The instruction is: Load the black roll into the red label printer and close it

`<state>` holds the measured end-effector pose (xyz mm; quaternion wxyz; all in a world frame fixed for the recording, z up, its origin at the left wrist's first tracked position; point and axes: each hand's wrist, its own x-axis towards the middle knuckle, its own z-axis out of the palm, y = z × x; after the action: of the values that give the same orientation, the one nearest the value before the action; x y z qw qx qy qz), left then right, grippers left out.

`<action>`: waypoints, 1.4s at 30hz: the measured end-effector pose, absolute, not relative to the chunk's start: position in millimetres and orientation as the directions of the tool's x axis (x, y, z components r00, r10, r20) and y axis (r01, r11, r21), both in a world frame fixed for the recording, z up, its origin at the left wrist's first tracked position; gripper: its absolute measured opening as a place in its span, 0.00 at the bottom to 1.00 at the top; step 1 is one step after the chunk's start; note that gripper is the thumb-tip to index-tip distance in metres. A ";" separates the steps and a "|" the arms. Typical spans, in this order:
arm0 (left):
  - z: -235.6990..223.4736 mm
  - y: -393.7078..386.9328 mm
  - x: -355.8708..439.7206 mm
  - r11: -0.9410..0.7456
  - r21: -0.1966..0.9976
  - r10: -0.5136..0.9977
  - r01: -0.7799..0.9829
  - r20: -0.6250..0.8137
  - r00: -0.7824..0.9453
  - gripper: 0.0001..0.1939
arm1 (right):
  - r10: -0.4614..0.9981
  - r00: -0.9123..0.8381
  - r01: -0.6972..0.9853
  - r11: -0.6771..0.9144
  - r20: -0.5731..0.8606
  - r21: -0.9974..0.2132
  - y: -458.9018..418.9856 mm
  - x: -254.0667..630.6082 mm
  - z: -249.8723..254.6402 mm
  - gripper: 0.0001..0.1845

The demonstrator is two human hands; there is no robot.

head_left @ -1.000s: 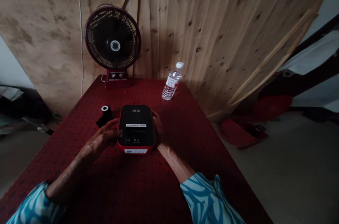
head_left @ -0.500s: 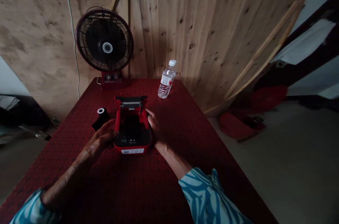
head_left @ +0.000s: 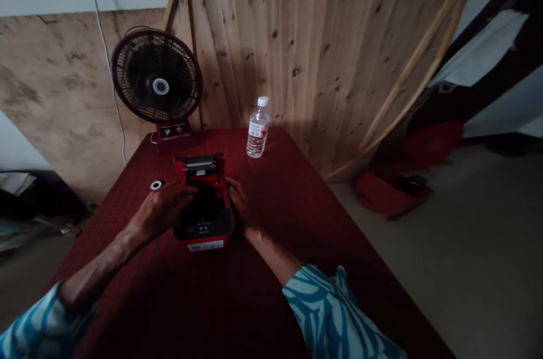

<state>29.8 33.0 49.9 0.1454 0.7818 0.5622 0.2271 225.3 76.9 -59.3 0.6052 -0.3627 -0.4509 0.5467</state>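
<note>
A small red and black printer [head_left: 203, 229], probably for labels or receipts, stands on the table with its lid [head_left: 199, 164] raised at the back. My right hand [head_left: 242, 206] is wrapped against its right side. Over the left wall reaches my left hand [head_left: 163, 209], fingers bent together with their tips inside the dark bay. Whatever those fingertips touch or pinch is too dark to make out. Just behind my left hand lies a black roll with a white core [head_left: 157, 185], mostly covered by the hand.
A clear water bottle [head_left: 257, 133] with a white cap stands at the back right of the red table [head_left: 280, 200]. At the back left is a dark fan [head_left: 158, 76], its cord running up the wall. Wooden boards lean behind. A red basket-like thing [head_left: 377, 192] sits on the floor at right.
My left hand has moved from the printer's outer left side up and over its wall into the bay. The right hand stays at the right side. The view has shifted slightly.
</note>
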 end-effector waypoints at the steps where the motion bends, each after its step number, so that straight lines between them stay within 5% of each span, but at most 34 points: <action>1: 51.4 41.3 37.9 -0.368 0.373 0.930 0.852 0.142 0.339 0.16 | 0.989 -0.016 -0.337 0.133 0.147 -0.932 77.0 225.6 -59.0 0.19; 4: 51.2 63.7 61.7 -0.388 0.095 0.920 0.917 -0.022 0.391 0.19 | 0.989 -0.028 -0.330 0.130 0.147 -0.935 77.2 226.8 -58.3 0.19; 8: 50.7 77.7 77.2 -0.350 0.006 0.933 0.937 -0.081 0.349 0.20 | 0.987 -0.033 -0.312 0.139 0.157 -0.940 76.9 228.7 -57.1 0.20; 17: 56.5 77.9 70.6 -0.411 0.043 0.881 0.911 -0.239 0.409 0.14 | 0.983 -0.039 -0.313 0.158 0.179 -0.937 79.0 228.0 -59.8 0.20; 26: 61.8 73.3 72.4 -0.427 0.096 0.880 0.899 -0.185 0.437 0.17 | 0.978 -0.039 -0.296 0.186 0.206 -0.937 77.7 230.3 -58.6 0.20; 30: 74.9 50.6 56.4 -0.436 0.225 0.890 0.871 -0.038 0.455 0.16 | 0.980 -0.035 -0.320 0.174 0.195 -0.931 77.6 229.3 -59.4 0.20; 33: 91.1 39.0 27.9 -0.390 0.446 0.915 0.805 0.087 0.395 0.18 | 0.984 -0.031 -0.320 0.159 0.178 -0.934 77.9 228.2 -59.8 0.20; 37: 113.4 41.7 -15.8 -0.211 0.729 0.975 0.651 0.203 0.088 0.25 | 0.988 -0.022 -0.290 0.140 0.152 -0.947 77.2 229.1 -57.7 0.19; 42: 97.0 78.3 -46.0 -0.080 0.865 0.942 0.496 0.228 -0.246 0.23 | 0.990 -0.018 -0.252 0.131 0.140 -0.959 76.7 230.8 -57.8 0.21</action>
<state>-46.0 78.3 97.0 0.2380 0.5660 0.6350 0.4687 230.8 76.7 -57.8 0.5832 -0.3884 -0.4747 0.5326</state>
